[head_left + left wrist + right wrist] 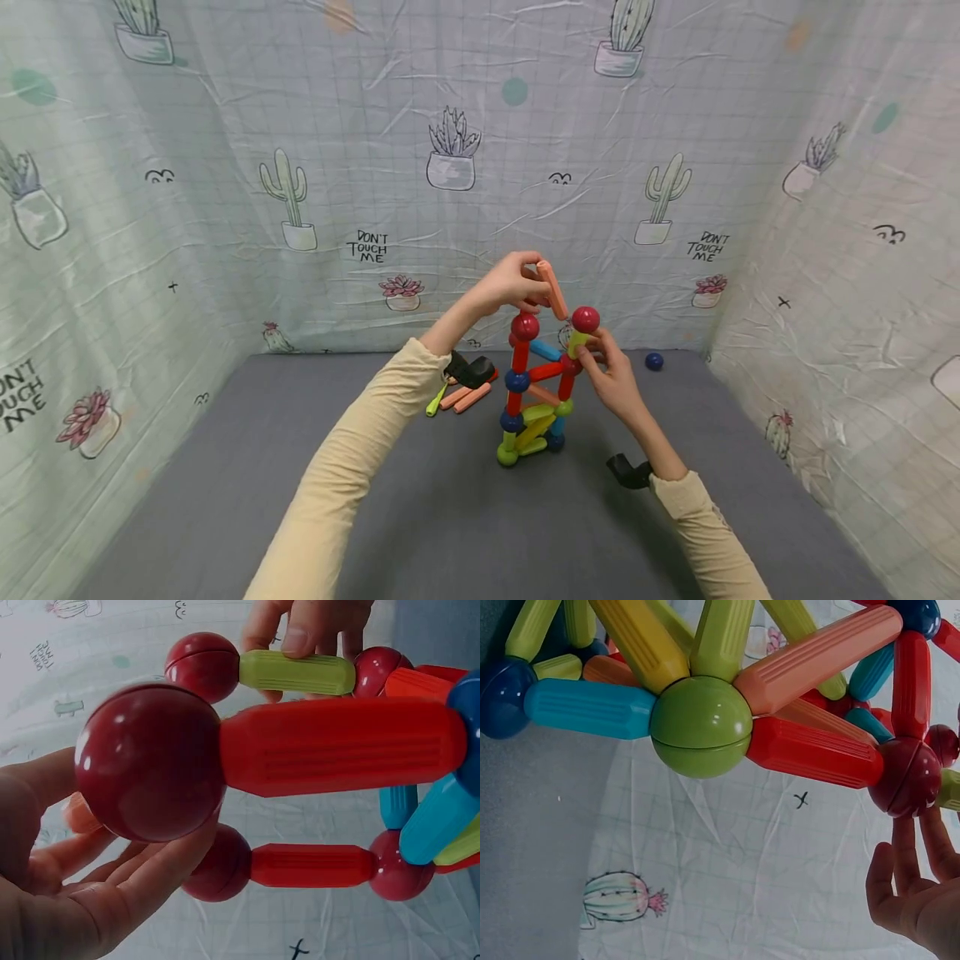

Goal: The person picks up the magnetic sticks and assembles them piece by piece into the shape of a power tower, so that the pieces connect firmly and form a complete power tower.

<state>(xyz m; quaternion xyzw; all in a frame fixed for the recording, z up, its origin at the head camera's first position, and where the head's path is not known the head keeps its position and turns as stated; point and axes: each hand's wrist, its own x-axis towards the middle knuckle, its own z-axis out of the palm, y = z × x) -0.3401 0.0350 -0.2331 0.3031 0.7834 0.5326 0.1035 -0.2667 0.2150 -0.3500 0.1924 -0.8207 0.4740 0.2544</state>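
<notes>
Ball-and-rod tower (546, 372) stands upright on the grey tabletop (450, 517), its upper lime-green rod (319, 674) pinched by the right hand (613, 377), while the left hand (516, 282) grips a salmon rod (553, 291) whose sideways push against a red top ball (586, 319) could pop joints apart.

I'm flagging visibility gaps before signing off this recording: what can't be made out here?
- Head view: how many loose sticks there are; the black wrist camera covers some.
- Left wrist view: some fingertips of the left hand, behind the big red ball.
- Right wrist view: the green stick's outer end, cut off by the right edge.
</notes>
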